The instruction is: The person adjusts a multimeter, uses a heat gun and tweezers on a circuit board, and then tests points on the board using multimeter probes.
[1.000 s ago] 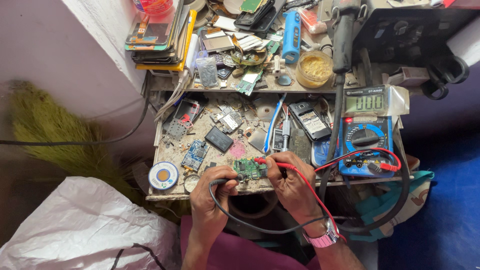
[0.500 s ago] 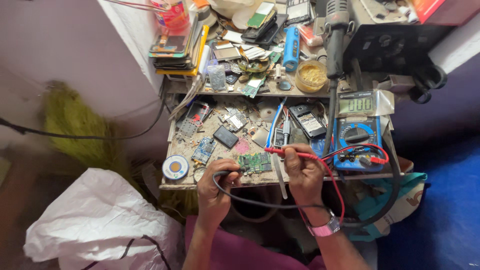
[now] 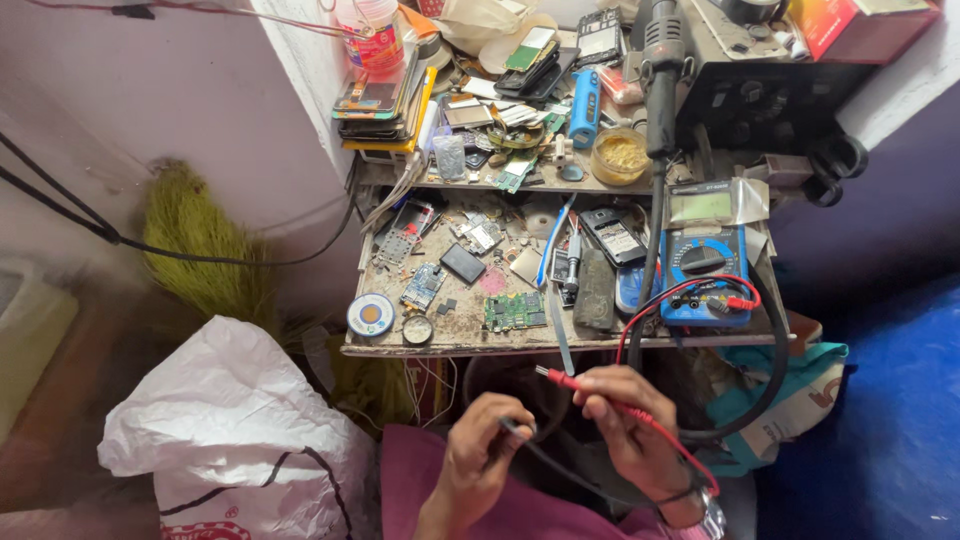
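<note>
Red probe [image 3: 590, 392], where is it held? (Noter)

Low in the head view, at 6 o'clock from the workbench [image 3: 450, 345], off the bench edge and over the lap. By size: the bench fills the middle, a white plastic bag [image 3: 220, 430] lies at 8 o'clock from it, and the blue multimeter [image 3: 705, 275] sits at the bench's 3 o'clock end. (Observer)

Hands? (Noter)

The right hand [image 3: 625, 430] is pinched shut on the red probe, tip pointing toward 10 o'clock. The left hand [image 3: 480, 450] is curled closed around the black probe [image 3: 515, 428]. The two hands are near each other but not touching. (Observer)

Smaller things? (Noter)

A green circuit board [image 3: 515, 312] lies flat near the front edge, at 12 o'clock from the hands and apart from both probes. A solder spool [image 3: 371, 315] sits at 9 o'clock from the board. (Observer)

Judgement on handling? (Noter)

Fingers are best kept on the insulated grips, behind the metal tips. The red lead loops toward 3 o'clock and the black lead sags under the wrists, so the slack wants watching to keep it from dragging loose parts off the bench. A wrist rested on the bench edge would likely steady a tip on small pads. The meter's reading is too small to make out. (Observer)
</note>
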